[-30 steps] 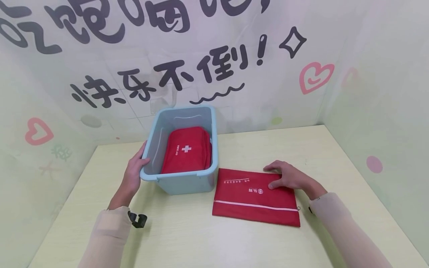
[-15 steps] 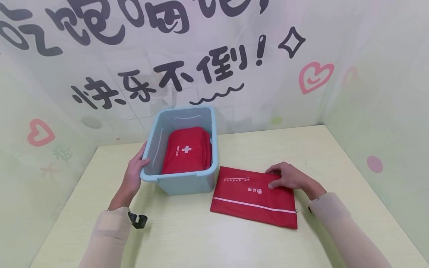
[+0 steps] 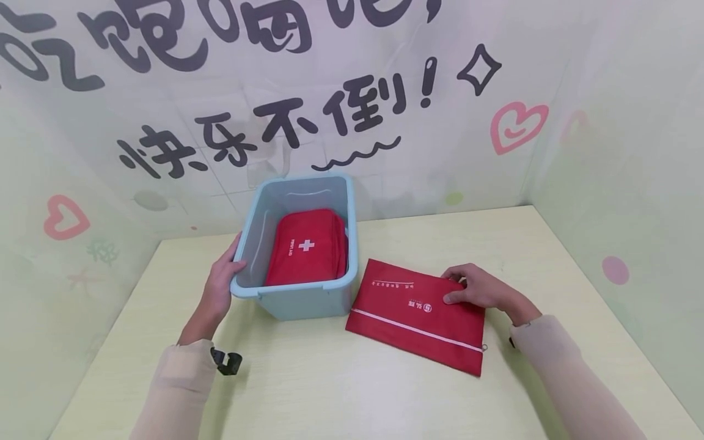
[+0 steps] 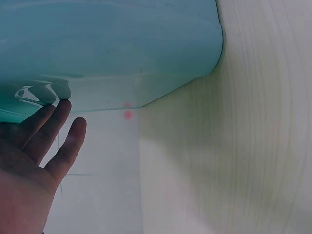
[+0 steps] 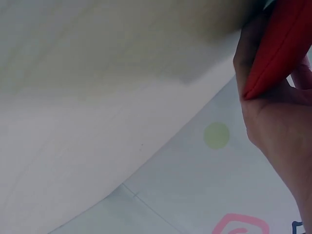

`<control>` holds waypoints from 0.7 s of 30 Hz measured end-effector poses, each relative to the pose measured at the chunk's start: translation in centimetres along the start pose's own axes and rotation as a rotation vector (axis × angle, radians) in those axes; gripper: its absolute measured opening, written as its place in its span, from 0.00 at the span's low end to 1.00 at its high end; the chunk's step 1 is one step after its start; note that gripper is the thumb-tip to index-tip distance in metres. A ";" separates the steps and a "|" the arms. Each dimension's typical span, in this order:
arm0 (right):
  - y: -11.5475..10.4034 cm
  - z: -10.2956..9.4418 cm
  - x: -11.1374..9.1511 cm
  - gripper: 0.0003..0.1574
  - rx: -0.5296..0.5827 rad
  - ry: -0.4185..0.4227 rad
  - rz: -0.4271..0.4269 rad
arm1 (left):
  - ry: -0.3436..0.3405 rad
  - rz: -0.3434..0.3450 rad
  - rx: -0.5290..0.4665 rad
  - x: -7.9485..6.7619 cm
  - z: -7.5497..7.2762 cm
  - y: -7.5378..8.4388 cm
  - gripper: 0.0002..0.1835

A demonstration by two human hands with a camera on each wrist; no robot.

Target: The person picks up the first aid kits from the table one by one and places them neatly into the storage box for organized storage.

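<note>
On the left of the head view my left hand (image 3: 222, 278) holds the rim of a light blue plastic bin (image 3: 308, 302), thumb over the edge. In the left wrist view its fingers (image 4: 68, 146) lie along the bin's outer wall (image 4: 122, 44). A red first aid bag (image 3: 299, 253) with a white cross lies inside the bin, covering part of another red item. My right hand (image 3: 484, 290) grips the far right corner of a flat red zip pouch (image 3: 407, 311), thumb on top. In the right wrist view the pouch edge (image 5: 280, 53) sits between thumb and fingers.
The pale wooden table (image 3: 297, 379) meets a white wall (image 3: 418, 159) behind the bin, printed with dark characters and a pink heart. Side walls stand at left and right. A black clip-like piece (image 3: 227, 362) is on the left wrist.
The red zip pouch has turned clockwise in my right hand, its left end moving farther from me and its near right corner shifting slightly left. The left hand and bin stay put.
</note>
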State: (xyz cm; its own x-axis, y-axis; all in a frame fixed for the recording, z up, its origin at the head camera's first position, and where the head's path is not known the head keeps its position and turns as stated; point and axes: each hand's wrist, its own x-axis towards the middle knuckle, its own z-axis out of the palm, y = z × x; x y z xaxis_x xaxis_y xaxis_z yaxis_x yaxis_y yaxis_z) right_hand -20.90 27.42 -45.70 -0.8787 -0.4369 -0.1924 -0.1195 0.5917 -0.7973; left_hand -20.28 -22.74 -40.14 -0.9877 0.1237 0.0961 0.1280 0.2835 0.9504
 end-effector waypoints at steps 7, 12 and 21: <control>0.2 -0.5 -0.4 0.19 0.066 -0.022 0.009 | 0.001 -0.004 -0.003 -0.3 0.0 0.1 0.33; 0.3 -1.0 -0.7 0.21 0.140 -0.037 0.022 | 0.003 -0.005 0.007 -0.3 0.0 0.2 0.33; 1.3 -1.5 -0.9 0.22 0.238 -0.045 -0.016 | -0.001 0.003 0.014 -0.3 0.1 0.2 0.33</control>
State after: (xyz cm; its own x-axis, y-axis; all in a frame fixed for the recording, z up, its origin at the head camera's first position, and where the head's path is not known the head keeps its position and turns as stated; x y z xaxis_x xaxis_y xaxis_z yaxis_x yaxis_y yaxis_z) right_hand -20.90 29.57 -45.69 -0.8555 -0.4779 -0.1993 -0.0167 0.4102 -0.9118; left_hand -19.99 -22.66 -40.02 -0.9872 0.1251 0.0984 0.1319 0.2962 0.9460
